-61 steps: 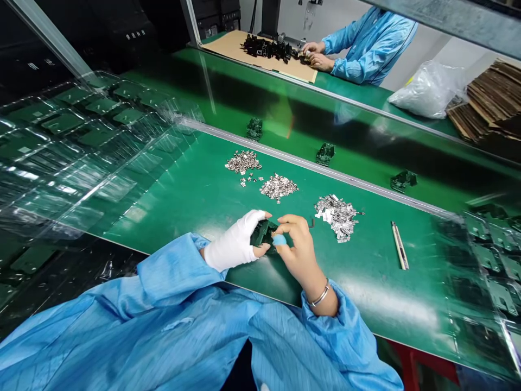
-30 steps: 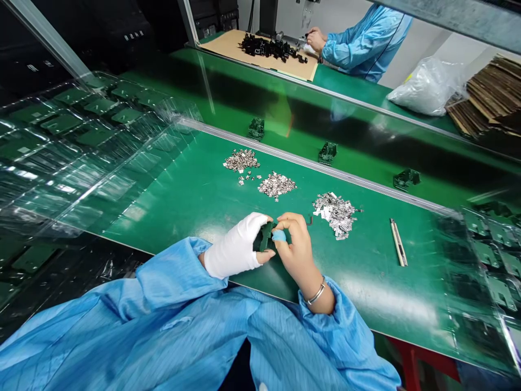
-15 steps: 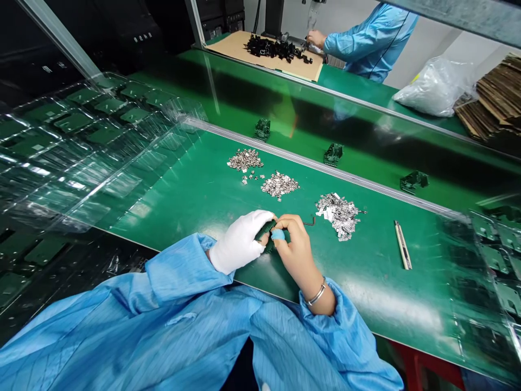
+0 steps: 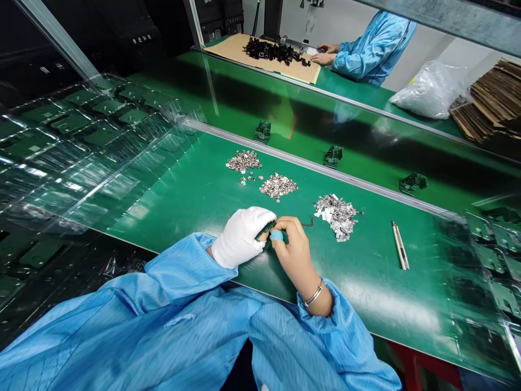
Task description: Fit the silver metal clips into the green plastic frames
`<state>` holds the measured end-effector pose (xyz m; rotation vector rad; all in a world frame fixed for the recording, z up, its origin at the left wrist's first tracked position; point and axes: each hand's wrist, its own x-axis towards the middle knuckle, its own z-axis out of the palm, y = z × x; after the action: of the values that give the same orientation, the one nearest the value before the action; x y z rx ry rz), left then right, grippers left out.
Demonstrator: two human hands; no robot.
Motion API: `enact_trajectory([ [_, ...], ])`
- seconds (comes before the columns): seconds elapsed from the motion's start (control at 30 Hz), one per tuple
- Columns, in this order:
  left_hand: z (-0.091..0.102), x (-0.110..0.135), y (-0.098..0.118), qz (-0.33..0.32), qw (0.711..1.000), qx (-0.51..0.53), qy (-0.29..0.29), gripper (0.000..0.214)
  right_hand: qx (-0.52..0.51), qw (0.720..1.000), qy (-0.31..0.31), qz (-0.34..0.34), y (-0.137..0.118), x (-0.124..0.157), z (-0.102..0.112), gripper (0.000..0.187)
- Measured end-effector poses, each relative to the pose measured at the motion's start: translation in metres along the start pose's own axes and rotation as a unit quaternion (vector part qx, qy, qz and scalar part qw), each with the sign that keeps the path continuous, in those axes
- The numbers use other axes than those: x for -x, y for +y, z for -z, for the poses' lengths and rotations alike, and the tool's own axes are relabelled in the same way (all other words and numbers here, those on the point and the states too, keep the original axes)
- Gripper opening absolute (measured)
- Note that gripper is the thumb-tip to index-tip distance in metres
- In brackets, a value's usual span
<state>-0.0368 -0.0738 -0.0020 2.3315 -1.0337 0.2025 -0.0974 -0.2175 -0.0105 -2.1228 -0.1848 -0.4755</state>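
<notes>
My left hand (image 4: 244,237), in a white glove with some fingertips bare, is closed around a small dark green part (image 4: 265,230). Pinched against the near side of that part is my right hand (image 4: 292,243), bare, with blue tape round the thumb and a silver bangle at the wrist. Its fingertips meet the part, and anything small between them is hidden. Just beyond the right knuckles lies an L-shaped hex key (image 4: 310,222). Small metal pieces form a left pile (image 4: 244,161), a middle pile (image 4: 279,185) and a right pile (image 4: 337,215) past my hands.
A utility knife (image 4: 400,245) lies at the right. Clear plastic trays (image 4: 122,146) holding green parts are stacked left, more trays (image 4: 488,255) right. Several dark green assemblies (image 4: 333,157) stand behind a metal rail (image 4: 317,164). Across the bench, a person's hands (image 4: 325,54) are near black parts (image 4: 272,50).
My hands stay together on the green part, with the left glove turned slightly and more of the part showing. The co-worker's hands have come down to the bench.
</notes>
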Motion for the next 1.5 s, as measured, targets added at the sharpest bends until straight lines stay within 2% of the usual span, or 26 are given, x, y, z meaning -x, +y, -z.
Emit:
enact_trajectory([
  [0.2, 0.002, 0.002, 0.0, -0.017, 0.998, 0.038, 0.041, 0.024, -0.006, 1.0, 0.007, 0.01, -0.001, 0.001, 0.0, 0.014],
  [0.37, 0.003, 0.002, -0.001, -0.04, 0.999, 0.007, 0.033, 0.02, -0.007, 1.0, 0.009, 0.025, -0.002, 0.001, 0.0, 0.013],
  [0.57, -0.009, 0.006, 0.006, 0.022, 0.998, -0.051, 0.021, 0.026, 0.065, 0.998, 0.016, 0.02, 0.002, 0.003, -0.005, 0.012],
  [0.77, -0.018, 0.012, 0.005, 0.065, 0.995, 0.062, 0.032, 0.033, -0.026, 0.997, -0.053, -0.059, 0.011, -0.005, 0.004, 0.019],
  [0.87, -0.014, 0.015, -0.002, 0.076, 0.984, 0.159, 0.015, 0.038, -0.017, 0.995, -0.076, -0.062, 0.01, -0.007, 0.004, 0.026],
  [0.97, -0.006, 0.014, -0.008, 0.118, 0.965, 0.233, -0.023, 0.028, 0.019, 0.994, -0.098, -0.05, 0.003, -0.009, 0.001, 0.03],
  [1.17, 0.001, 0.005, -0.015, 0.174, 0.962, 0.198, -0.072, 0.01, 0.091, 0.984, -0.146, -0.038, -0.005, -0.017, -0.009, 0.031],
  [1.37, 0.0, 0.002, -0.018, 0.191, 0.967, 0.159, -0.055, 0.006, 0.097, 0.983, -0.151, -0.046, -0.012, -0.022, -0.016, 0.029],
  [1.5, 0.0, 0.007, -0.025, 0.182, 0.963, 0.195, -0.044, 0.01, 0.068, 0.976, -0.197, -0.069, -0.004, -0.04, -0.003, 0.021],
])
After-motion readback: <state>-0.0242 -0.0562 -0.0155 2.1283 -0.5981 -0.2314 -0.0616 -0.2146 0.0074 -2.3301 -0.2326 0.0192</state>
